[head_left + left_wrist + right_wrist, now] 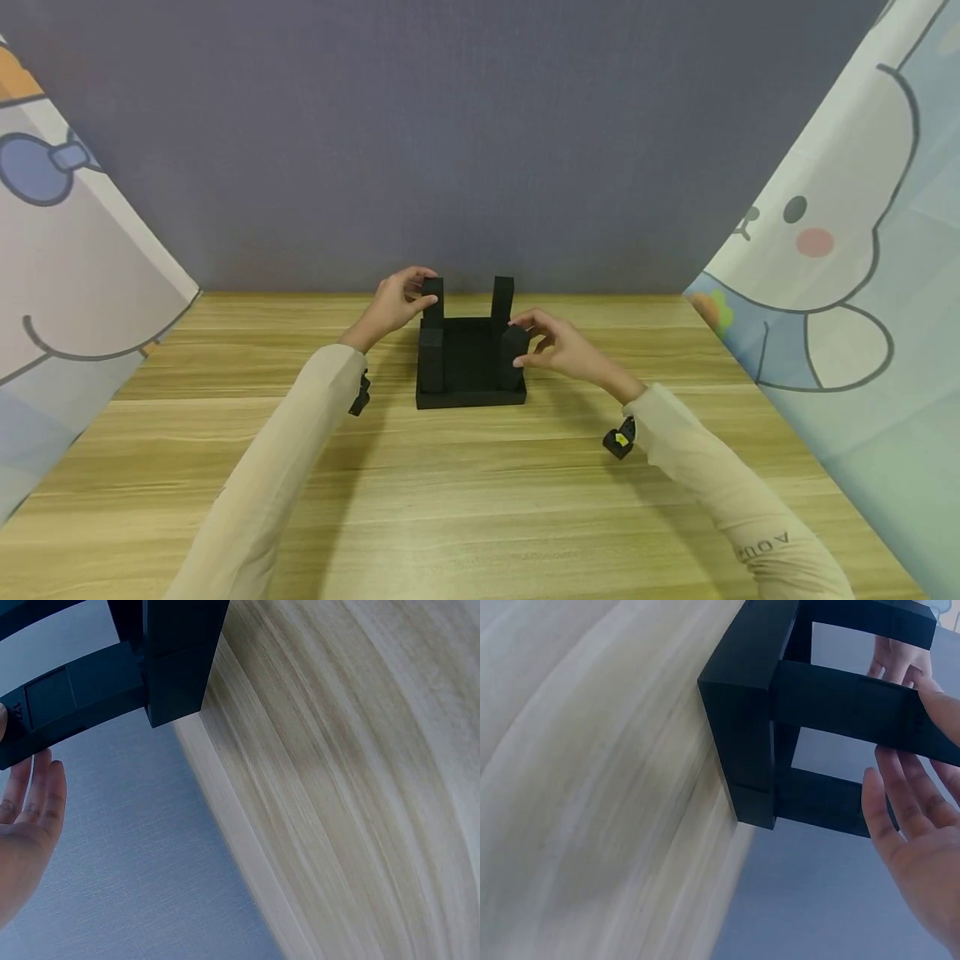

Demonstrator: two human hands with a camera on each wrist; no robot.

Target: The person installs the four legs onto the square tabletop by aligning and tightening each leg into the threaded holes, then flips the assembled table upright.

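A black square base [471, 398] lies flat on the table with an upright post at each corner, much like a small stool turned upside down. My left hand [396, 302] pinches the upper part of the back left post [433, 310], thumb in front and fingers behind. At the front right post [512, 358], my right hand [561, 348] holds the upper end between thumb and fingers. The right wrist view shows that post [840, 701] in the right hand [922, 855]. In the left wrist view the left fingertips [54, 787] touch the other post [82, 686].
The wood-grain table [480, 500] runs back to a grey wall panel [480, 150]. Cartoon-printed sheets [847, 250] stand along both sides. A small dark camera [618, 440] hangs at the right wrist, another [360, 395] at the left.
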